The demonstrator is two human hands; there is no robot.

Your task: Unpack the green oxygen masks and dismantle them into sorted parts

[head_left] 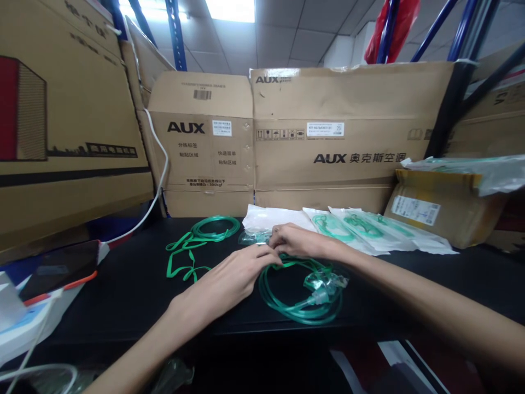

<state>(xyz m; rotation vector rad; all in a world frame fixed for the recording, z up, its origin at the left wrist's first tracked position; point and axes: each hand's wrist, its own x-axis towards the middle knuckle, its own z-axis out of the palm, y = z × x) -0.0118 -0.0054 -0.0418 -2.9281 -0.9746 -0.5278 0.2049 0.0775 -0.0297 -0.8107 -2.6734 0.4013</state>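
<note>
My left hand [246, 268] and my right hand [293, 241] meet over the middle of the black shelf. Fingers of the left are pinched on a flat green strap [287, 264] at the back of a coil of green clear tubing [283, 312]. Curled just beyond it, my right hand is closed, its fingertips partly hidden, so what they grip cannot be made out. Clear plastic connectors [322, 293] lie on the coil's right side. Behind the hands sits a clear plastic piece [252, 237]. A second green tubing coil [217, 220] and a loose green strap [174, 271] lie to the left.
White-backed packets [365, 224] holding green tubing lie at the back right, beside a white sheet [273, 218]. An opened brown carton [435, 208] stands at the right. Large cardboard panels [353, 104] wall the back. A white cable [162, 175] and a dark flat device [68, 262] are left.
</note>
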